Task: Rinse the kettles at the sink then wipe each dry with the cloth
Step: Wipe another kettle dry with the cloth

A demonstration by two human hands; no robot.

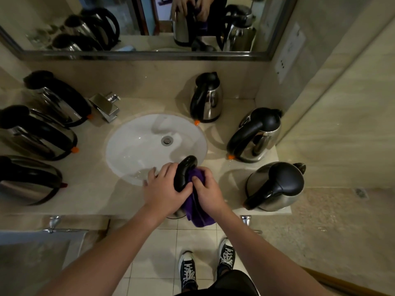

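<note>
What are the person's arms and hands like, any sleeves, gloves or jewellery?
Both forearms are bare up to the frame's edge, with no sleeves in view. The left hand and right hand wear no gloves, and no rings, watch or bracelets show. Nails look short and unpainted.

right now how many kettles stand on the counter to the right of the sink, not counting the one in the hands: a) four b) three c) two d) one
b: three kettles stand right of the sink: one at the back, one in the middle and one nearest the counter's front edge, while the left hand grips the handle of a fourth kettle.
</note>
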